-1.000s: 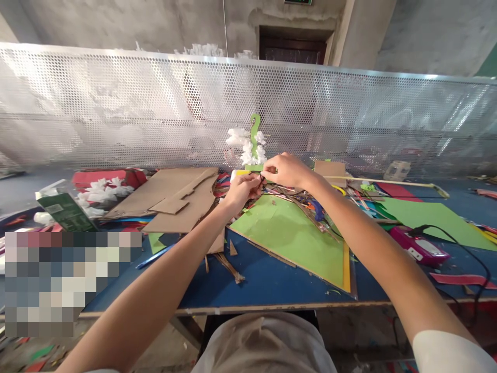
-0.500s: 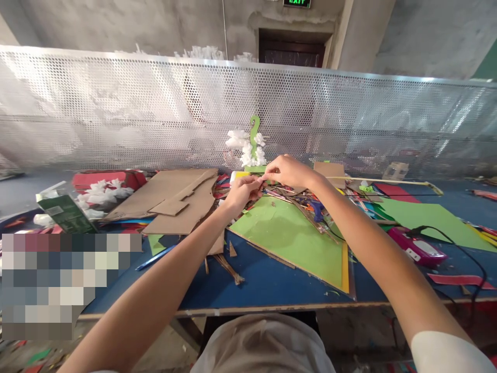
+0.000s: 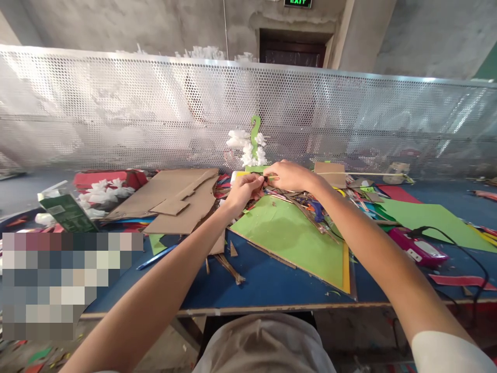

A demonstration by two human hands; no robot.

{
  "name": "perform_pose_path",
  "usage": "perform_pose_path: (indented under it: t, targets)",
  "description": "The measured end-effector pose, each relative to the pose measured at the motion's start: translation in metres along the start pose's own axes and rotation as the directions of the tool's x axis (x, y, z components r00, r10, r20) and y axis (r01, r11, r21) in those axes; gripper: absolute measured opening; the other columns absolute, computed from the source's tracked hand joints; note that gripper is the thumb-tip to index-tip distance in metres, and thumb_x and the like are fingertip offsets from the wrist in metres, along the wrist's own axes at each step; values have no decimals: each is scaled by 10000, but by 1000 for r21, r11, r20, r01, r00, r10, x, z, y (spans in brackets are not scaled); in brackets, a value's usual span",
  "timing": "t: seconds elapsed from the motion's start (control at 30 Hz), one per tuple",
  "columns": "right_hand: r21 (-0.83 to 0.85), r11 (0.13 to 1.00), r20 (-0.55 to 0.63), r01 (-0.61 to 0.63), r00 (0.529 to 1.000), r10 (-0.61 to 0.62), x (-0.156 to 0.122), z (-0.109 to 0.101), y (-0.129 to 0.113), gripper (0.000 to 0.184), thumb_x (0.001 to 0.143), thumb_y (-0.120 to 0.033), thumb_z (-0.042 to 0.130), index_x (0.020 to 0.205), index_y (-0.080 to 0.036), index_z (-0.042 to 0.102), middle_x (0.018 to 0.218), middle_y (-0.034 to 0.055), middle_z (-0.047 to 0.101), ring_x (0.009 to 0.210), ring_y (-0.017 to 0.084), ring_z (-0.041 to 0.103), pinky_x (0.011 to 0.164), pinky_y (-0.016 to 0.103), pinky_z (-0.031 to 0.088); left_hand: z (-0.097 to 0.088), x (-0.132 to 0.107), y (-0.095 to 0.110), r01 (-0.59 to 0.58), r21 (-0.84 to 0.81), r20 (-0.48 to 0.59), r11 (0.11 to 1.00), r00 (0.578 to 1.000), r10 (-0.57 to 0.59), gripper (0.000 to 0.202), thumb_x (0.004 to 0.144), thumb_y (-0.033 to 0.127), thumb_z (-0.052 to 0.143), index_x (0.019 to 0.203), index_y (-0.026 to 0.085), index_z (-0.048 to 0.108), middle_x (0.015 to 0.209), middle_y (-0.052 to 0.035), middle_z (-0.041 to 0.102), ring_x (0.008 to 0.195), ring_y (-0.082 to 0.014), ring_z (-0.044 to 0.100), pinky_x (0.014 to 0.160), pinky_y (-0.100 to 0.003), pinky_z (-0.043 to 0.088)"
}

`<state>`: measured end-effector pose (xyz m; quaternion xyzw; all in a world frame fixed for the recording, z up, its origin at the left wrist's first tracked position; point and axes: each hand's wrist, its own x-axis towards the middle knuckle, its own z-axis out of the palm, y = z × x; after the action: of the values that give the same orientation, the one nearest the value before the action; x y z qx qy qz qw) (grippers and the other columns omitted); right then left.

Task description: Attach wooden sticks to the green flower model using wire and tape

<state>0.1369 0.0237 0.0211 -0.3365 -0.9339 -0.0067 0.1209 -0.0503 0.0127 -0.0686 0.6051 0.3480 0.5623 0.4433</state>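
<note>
Both my arms reach out over the blue worktable (image 3: pixel 272 285). My left hand (image 3: pixel 244 189) and my right hand (image 3: pixel 289 175) meet fingertip to fingertip, each pinched on a small dark thing (image 3: pixel 265 179) too small to name. A long thin stick (image 3: pixel 361 174) runs from the pinch off to the right. They hover above a green sheet on cardboard (image 3: pixel 291 235). Just behind them stands a green hook-shaped cutout with white paper flowers (image 3: pixel 250 145).
Brown cardboard pieces (image 3: pixel 178 199) lie to the left, with white paper flowers (image 3: pixel 101 190) and a green box (image 3: pixel 66 211) beyond. A pink device with a black cable (image 3: pixel 417 246) and green paper (image 3: pixel 430 215) lie right. A perforated metal screen (image 3: pixel 116 109) backs the table.
My hands have stayed together at the same spot, fingers shifting slightly. The stick's far right end has lifted and swung toward the back.
</note>
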Motion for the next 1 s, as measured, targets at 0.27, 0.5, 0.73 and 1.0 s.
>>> perform_pose_path:
  t: [0.27, 0.5, 0.73, 1.0]
  targets:
    - [-70, 998, -28, -9, 1000, 7, 2, 3, 1, 222, 949, -294, 562, 847, -194, 733, 737, 77, 654, 628, 161, 433, 646, 346, 247, 3, 1, -3, -22, -36, -64, 999, 998, 19, 256, 834, 359, 785, 800, 164, 621, 674, -5, 600, 533, -108, 580, 469, -208, 411]
    - [-91, 996, 65, 5, 998, 1, 5, 4, 5, 171, 884, -198, 563, 726, -193, 626, 671, 47, 573, 612, 151, 360, 644, 356, 235, 3, 1, -6, -110, -51, -99, 993, 990, 105, 345, 828, 299, 817, 1067, 223, 581, 874, 23, 633, 533, -75, 595, 456, -191, 414]
    - [-81, 996, 19, -50, 998, 51, 3, 0, -2, 165, 875, -164, 560, 728, -187, 631, 628, 33, 514, 609, 153, 333, 649, 361, 232, 0, 4, -14, -48, 53, -43, 997, 998, 51, 344, 905, 481, 757, 870, 150, 669, 613, 4, 588, 490, -76, 509, 457, -183, 367]
    - [13, 999, -68, 46, 997, -45, 1, 2, 5, 384, 902, -136, 527, 1272, -223, 578, 754, 15, 612, 651, 171, 445, 681, 333, 287, 3, 3, -8, 12, -80, -29, 997, 999, -14, 380, 902, 465, 774, 751, 159, 607, 628, 0, 568, 496, -65, 492, 460, -175, 367]
